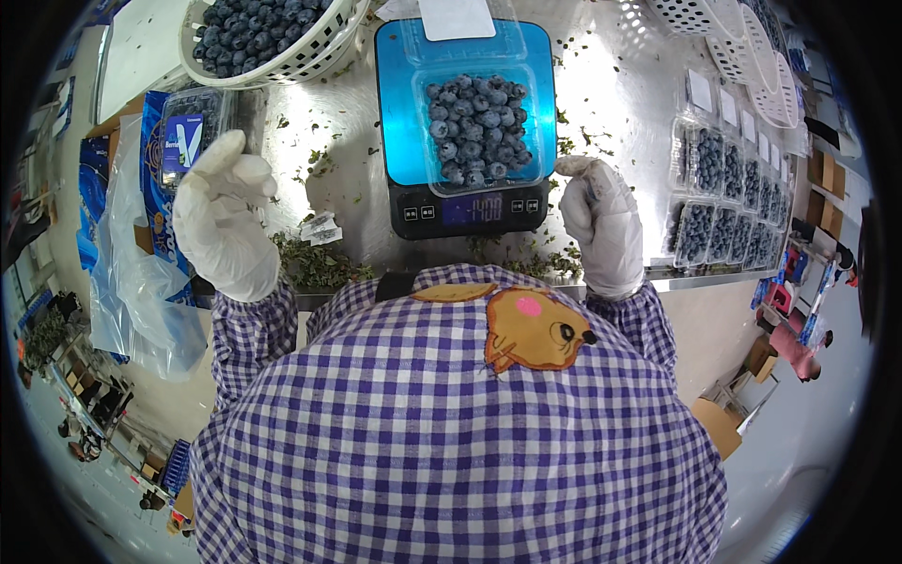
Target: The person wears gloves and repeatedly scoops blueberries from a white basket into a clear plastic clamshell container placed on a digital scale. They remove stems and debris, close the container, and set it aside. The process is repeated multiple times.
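Note:
A clear plastic clamshell of blueberries point(479, 127) rests with its lid folded back on a digital kitchen scale point(468, 211), which has a blue platform and a lit display. To the right of the scale, my right hand point(602, 222), in a white glove, has its fingers curled; whether something small is inside them I cannot tell. My left hand point(224, 218), also gloved, is raised with fingers bent and apart, holding nothing. It is just in front of a closed, labelled blueberry clamshell point(187, 137) on the left of the metal table.
A white basket of blueberries point(282, 67) stands at the back left. Rows of filled clamshells point(719, 233) and several white baskets point(771, 99) are at the right. Plant debris point(317, 264) lies along the metal table's near edge. A plastic bag point(144, 282) hangs at the left.

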Demonstrator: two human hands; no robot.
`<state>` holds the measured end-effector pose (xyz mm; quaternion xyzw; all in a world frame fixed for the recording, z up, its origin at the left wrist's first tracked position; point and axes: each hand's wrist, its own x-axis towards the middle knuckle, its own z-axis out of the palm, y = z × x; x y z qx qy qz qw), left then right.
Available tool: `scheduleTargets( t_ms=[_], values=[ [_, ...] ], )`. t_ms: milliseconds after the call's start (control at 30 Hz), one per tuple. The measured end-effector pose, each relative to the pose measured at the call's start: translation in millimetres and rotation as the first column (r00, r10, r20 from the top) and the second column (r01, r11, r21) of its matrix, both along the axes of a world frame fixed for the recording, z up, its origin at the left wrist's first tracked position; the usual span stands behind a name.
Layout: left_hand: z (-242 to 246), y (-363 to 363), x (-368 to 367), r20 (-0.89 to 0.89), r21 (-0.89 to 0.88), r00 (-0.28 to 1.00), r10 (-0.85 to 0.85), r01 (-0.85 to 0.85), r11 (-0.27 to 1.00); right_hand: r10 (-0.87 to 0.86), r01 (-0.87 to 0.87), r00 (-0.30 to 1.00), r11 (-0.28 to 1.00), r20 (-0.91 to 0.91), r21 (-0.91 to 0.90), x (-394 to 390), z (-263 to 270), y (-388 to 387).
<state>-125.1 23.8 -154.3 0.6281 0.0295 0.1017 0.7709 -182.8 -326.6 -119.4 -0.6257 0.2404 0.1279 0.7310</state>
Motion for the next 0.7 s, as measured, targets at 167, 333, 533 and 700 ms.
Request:
scheduleTargets(
  t_ms=[167,333,533,700],
  values=[
    [15.8,8.9,8.0,0.048,0.189,0.996,0.074,-0.082,0.979,-0.005,0.018,0.996,0.987,-0.085,0.161,3.2,14.3,2.3],
    [43.6,19.1,17.5,0.160,0.500,0.976,0.144,-0.206,0.841,0.130,-0.127,0.991,0.979,0.010,-0.162,-10.8,27.8,1.8],
    [59.3,34.7,73.8,0.141,0.901,0.971,-0.192,-0.046,0.430,0.033,0.006,0.989,0.965,0.144,-0.261,-25.7,14.4,-1.8],
    [26.2,12.5,139.7,0.069,0.986,0.803,-0.592,0.036,0.163,-0.008,0.045,0.982,0.979,0.188,-0.197,-22.1,5.7,1.2]
  ],
)
